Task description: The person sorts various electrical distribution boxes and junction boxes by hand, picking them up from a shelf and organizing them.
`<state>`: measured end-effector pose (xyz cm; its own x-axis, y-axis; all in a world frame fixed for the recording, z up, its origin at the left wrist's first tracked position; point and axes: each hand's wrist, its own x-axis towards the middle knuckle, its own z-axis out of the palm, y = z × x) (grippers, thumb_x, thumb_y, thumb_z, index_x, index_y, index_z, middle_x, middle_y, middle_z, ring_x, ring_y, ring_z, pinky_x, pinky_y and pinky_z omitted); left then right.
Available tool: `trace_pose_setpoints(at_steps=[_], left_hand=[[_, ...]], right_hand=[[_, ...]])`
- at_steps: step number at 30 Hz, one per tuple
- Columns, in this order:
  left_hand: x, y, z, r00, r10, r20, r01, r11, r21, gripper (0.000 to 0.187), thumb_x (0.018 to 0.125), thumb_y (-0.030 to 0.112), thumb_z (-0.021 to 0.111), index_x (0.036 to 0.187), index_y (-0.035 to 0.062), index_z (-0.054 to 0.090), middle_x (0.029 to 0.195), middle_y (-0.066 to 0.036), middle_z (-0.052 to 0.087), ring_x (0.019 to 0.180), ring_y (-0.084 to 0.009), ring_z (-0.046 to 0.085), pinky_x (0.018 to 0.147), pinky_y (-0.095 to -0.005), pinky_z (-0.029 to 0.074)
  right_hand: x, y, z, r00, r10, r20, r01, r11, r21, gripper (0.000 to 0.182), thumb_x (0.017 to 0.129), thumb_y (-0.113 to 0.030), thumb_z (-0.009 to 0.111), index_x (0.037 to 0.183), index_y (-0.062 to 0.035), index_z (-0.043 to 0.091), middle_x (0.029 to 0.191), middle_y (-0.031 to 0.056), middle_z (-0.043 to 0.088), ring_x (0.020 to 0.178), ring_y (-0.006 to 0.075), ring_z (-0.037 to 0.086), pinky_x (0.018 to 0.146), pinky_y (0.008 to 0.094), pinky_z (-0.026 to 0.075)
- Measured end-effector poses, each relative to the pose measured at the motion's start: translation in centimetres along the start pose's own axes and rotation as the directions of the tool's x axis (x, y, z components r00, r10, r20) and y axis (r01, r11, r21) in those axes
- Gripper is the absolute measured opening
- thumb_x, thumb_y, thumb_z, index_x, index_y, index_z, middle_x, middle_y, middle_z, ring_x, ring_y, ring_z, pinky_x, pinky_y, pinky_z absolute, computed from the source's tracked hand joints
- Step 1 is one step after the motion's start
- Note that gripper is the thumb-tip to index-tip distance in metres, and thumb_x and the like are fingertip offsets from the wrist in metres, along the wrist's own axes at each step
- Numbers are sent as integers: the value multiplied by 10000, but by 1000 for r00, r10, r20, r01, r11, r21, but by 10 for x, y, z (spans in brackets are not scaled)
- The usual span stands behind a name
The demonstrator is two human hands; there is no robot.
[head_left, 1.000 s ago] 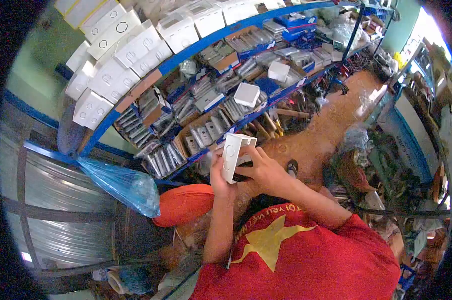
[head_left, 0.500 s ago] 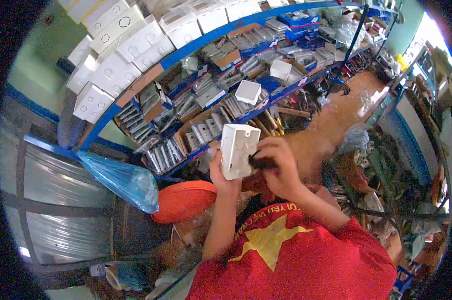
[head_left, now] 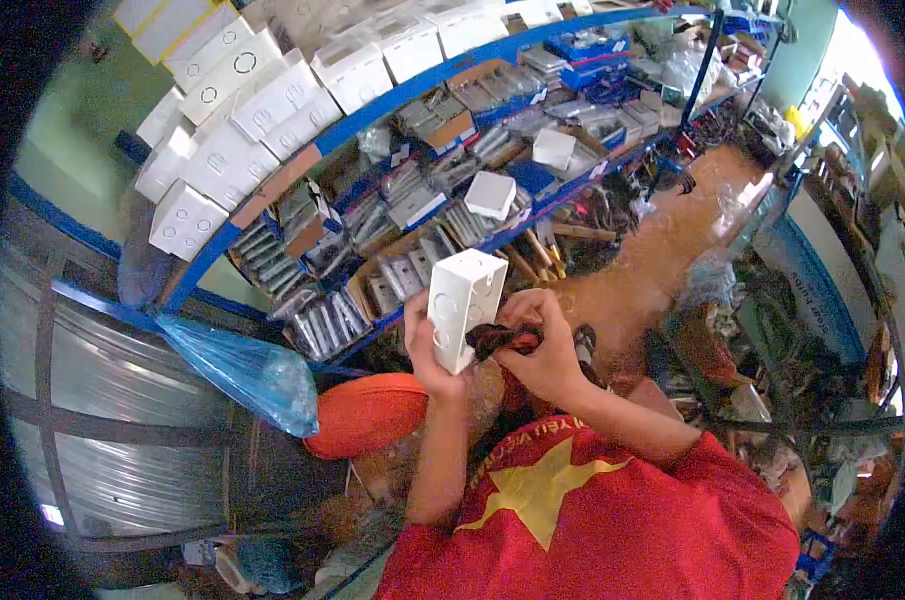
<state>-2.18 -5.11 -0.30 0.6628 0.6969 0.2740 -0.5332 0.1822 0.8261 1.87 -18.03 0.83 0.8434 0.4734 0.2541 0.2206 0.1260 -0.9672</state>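
My left hand [head_left: 430, 352] is wrapped round the side of a white rectangular box [head_left: 452, 305], held upright in front of the shelf. Round knockout marks show on the box's narrow side and its end. My right hand [head_left: 545, 340] is closed on a dark, crumpled cloth [head_left: 492, 340] with some red in it. The cloth touches the box's lower right edge. What the box's far side looks like is hidden.
A blue shelf [head_left: 372, 100] carries stacked white boxes [head_left: 222, 165] above and packaged parts below. A blue plastic bag [head_left: 247, 370] hangs at the left, beside a red-orange rounded object [head_left: 367, 415]. Cluttered goods stand at the right.
The box has turned in my left hand, so its open side no longer faces me and its outer sides show. My right hand and the cloth have shifted slightly lower.
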Motion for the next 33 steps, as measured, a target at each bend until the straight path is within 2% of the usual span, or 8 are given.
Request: trace_pose_setpoints(at_steps=[1, 7, 8, 12, 15, 27, 30, 33], left_hand=[[-2, -1, -2, 998, 55, 41, -57, 997, 58, 524, 893, 396, 419, 1169, -46, 471, 1109, -141, 553, 1034, -216, 545, 900, -342, 422], [-2, -1, 3, 965, -66, 254, 20, 984, 180, 475, 901, 369, 465, 1162, -25, 511, 1131, -145, 569, 1056, -226, 559, 907, -344, 439], [-8, -1, 16, 961, -74, 265, 34, 988, 153, 490, 897, 377, 480, 1179, -23, 507, 1110, -133, 585, 1019, -220, 574, 883, -348, 453], [-11, -8, 12, 944, -257, 208, 222, 959, 177, 483, 909, 368, 474, 1185, -27, 507, 1128, -133, 575, 1038, -202, 553, 915, -332, 424], [-12, -10, 14, 946, -107, 305, 28, 967, 252, 409, 933, 263, 453, 1200, -46, 478, 1210, -158, 540, 1083, -217, 531, 948, -344, 412], [-21, -4, 20, 913, 62, 402, -242, 878, 413, 439, 949, 334, 431, 1140, -51, 524, 1195, -182, 559, 1105, -277, 534, 969, -388, 390], [-17, -12, 15, 875, 183, 449, -400, 796, 454, 458, 943, 359, 455, 1131, -50, 535, 1192, -187, 563, 1121, -296, 530, 975, -401, 385], [-12, -5, 4, 918, 287, 273, -391, 765, 512, 463, 935, 366, 481, 1139, -48, 525, 1197, -193, 560, 1110, -283, 533, 957, -396, 402]], right_hand=[[3, 1, 2, 995, 59, -80, -54, 997, 61, 432, 662, 37, 692, 1074, -31, 580, 1056, 105, 533, 1058, 202, 537, 907, 337, 460], [28, 0, -15, 847, 367, 384, -393, 920, -12, 400, 765, -52, 668, 1146, -17, 551, 1063, 94, 606, 992, 161, 571, 879, 317, 467], [22, 32, -8, 908, 257, 330, -317, 938, 141, 402, 789, -73, 659, 1172, -28, 550, 1042, 66, 630, 959, 144, 581, 865, 313, 472], [32, 35, -19, 833, 321, 450, -420, 897, 137, 423, 775, -50, 665, 1182, -47, 552, 1070, 52, 630, 981, 146, 575, 864, 304, 468], [35, 49, -26, 839, 199, 507, -355, 906, 232, 415, 774, -48, 661, 1175, -47, 555, 1082, 49, 629, 992, 152, 576, 873, 310, 464], [21, 33, -26, 969, 84, 231, -83, 996, -12, 466, 741, -94, 713, 1170, -22, 545, 1052, 86, 651, 967, 186, 626, 843, 335, 503], [17, 18, -28, 996, 72, 49, -61, 978, -199, 453, 739, -89, 713, 1159, -24, 556, 960, 89, 674, 824, 169, 645, 747, 329, 524], [21, 33, -52, 993, 47, -104, -86, 910, -405, 380, 762, -53, 676, 1129, -29, 579, 872, 91, 684, 674, 137, 619, 622, 298, 513]])
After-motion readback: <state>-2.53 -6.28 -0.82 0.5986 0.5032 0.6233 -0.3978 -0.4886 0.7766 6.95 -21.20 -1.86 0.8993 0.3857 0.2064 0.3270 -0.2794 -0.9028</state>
